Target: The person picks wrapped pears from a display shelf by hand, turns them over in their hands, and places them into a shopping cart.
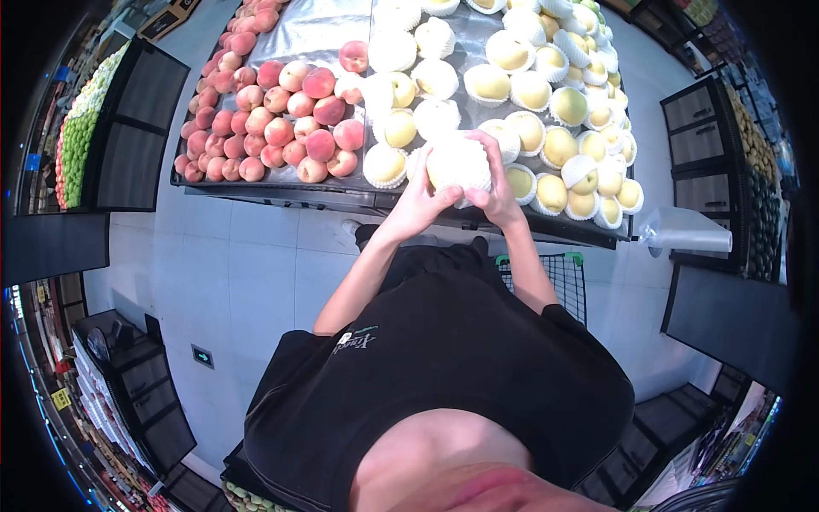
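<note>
Between both hands is a round fruit in a white foam net (459, 164), raised over the front edge of the fruit stand. Bright light washes out its surface, so the kind of fruit under the net is hard to make out. My left hand (424, 198) is wrapped round its left side, thumb at the front. On the right side, the fingers and thumb of my right hand (497, 188) close round it too. Yellow pears in foam nets (559, 147) lie just behind and to the right. Loose red and pink peaches (279, 130) are heaped to the left.
The black-edged stand (341, 198) spans the view before me. A green-handled shopping cart (563, 277) stands by my right side. At the stand's right corner hangs a roll of clear plastic bags (687, 230). Dark produce shelves (132, 128) flank the tiled floor (264, 256).
</note>
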Action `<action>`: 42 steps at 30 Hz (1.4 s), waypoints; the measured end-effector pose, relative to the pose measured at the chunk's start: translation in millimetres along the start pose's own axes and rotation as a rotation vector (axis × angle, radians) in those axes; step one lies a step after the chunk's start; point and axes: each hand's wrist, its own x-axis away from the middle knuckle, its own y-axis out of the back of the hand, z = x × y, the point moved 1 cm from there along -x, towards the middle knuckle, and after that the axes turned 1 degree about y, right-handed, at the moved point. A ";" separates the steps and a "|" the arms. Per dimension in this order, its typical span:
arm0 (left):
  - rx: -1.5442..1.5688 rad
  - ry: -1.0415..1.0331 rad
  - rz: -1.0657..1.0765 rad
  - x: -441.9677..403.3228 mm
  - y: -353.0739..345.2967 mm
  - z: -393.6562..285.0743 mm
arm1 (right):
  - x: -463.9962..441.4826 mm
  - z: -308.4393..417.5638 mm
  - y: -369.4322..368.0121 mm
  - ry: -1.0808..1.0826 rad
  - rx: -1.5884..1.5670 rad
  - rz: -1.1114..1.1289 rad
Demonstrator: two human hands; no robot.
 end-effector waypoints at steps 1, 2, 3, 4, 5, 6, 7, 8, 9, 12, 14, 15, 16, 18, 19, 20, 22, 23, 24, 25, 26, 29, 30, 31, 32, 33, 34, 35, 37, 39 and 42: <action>0.061 0.033 -0.001 1.2 1.9 0.3 | -1.8 -0.1 -1.6 0.021 -0.007 0.015; 0.122 0.066 0.001 2.0 5.1 -0.8 | -2.6 -1.2 -3.7 0.015 -0.012 0.038; 0.182 0.100 0.007 2.3 8.5 -2.1 | -3.2 -2.7 -5.9 0.010 -0.014 0.058; 0.207 0.119 0.016 4.0 13.0 0.9 | -3.0 -4.4 -7.7 0.004 -0.016 0.076; 0.232 0.142 0.028 7.4 19.0 7.1 | -1.9 -7.3 -10.5 0.012 -0.029 0.100; 0.257 0.166 0.042 9.4 23.5 7.3 | -1.7 -11.0 -14.3 0.021 -0.041 0.123; 0.261 0.177 0.040 12.2 27.2 7.1 | -1.1 -13.4 -17.9 0.028 -0.055 0.145; 0.269 0.168 0.049 14.2 29.9 6.2 | -1.0 -13.8 -20.2 0.071 -0.024 0.143; 0.277 0.156 0.055 13.9 30.4 -1.4 | -3.3 -11.9 -21.9 0.115 0.009 0.145; 0.318 0.136 0.060 11.9 28.2 -15.1 | -10.8 -12.6 -22.2 0.233 0.157 0.151; 0.382 0.147 0.074 10.1 31.3 -8.4 | -14.0 -6.7 -22.7 0.246 0.247 0.153; 0.413 0.166 0.043 9.9 32.6 -5.5 | -14.7 -4.9 -23.7 0.245 0.286 0.145; 0.444 0.185 0.014 9.2 33.7 -2.6 | -15.3 -3.0 -25.3 0.243 0.325 0.135; 0.505 0.199 -0.050 10.1 33.0 8.0 | -13.1 -3.1 -29.6 0.203 0.315 0.098; 0.534 0.194 -0.088 12.3 30.2 14.3 | -9.5 -7.6 -33.8 0.167 0.263 0.072; 0.562 0.186 -0.126 13.4 28.2 19.7 | -5.8 -12.8 -36.6 0.134 0.211 0.047; 0.421 0.090 -0.165 8.4 19.7 10.5 | 3.1 -29.2 -39.9 0.119 0.011 -0.052; 0.352 0.046 -0.190 8.0 16.4 6.7 | 8.7 -36.0 -41.6 0.105 -0.091 -0.097; 0.201 0.003 -0.230 8.7 14.7 5.7 | 12.4 -35.1 -43.0 -0.001 -0.311 -0.122; 0.050 -0.039 -0.272 9.3 13.3 5.4 | 16.1 -33.5 -43.2 -0.111 -0.529 -0.143; -0.103 -0.079 -0.312 10.3 13.3 4.1 | 20.2 -33.2 -43.0 -0.224 -0.747 -0.166; -0.782 -0.480 -0.262 5.0 8.1 -13.7 | 29.9 -27.1 -38.1 -0.279 -0.996 -0.142; -0.962 -0.618 -0.227 4.1 3.2 -15.5 | 31.2 -21.6 -36.2 -0.266 -1.039 -0.146; -0.958 -0.690 -0.242 4.1 -3.7 -12.1 | 31.9 -21.4 -31.5 -0.236 -1.090 -0.108; -0.952 -0.639 -0.211 3.7 -9.2 -11.9 | 32.5 -23.0 -26.8 -0.240 -1.014 -0.145; -0.947 -0.588 -0.178 3.9 -14.1 -14.4 | 33.0 -25.9 -22.7 -0.242 -0.939 -0.182; -0.940 -0.538 -0.145 4.5 -17.6 -18.6 | 33.2 -28.3 -17.4 -0.245 -0.862 -0.220; -0.810 -0.510 -0.066 5.6 -18.5 -25.3 | 32.4 -29.5 -7.5 -0.233 -0.845 -0.235; -0.770 -0.482 0.013 6.6 -8.4 -43.3 | 33.2 -23.2 8.0 -0.167 -0.737 -0.158; -0.753 -0.414 0.091 8.0 2.5 -56.3 | 33.3 -17.3 19.4 -0.125 -0.562 -0.080; -0.785 -0.393 0.318 -2.0 4.0 -64.2 | 35.3 -10.4 20.6 -0.109 -0.432 0.043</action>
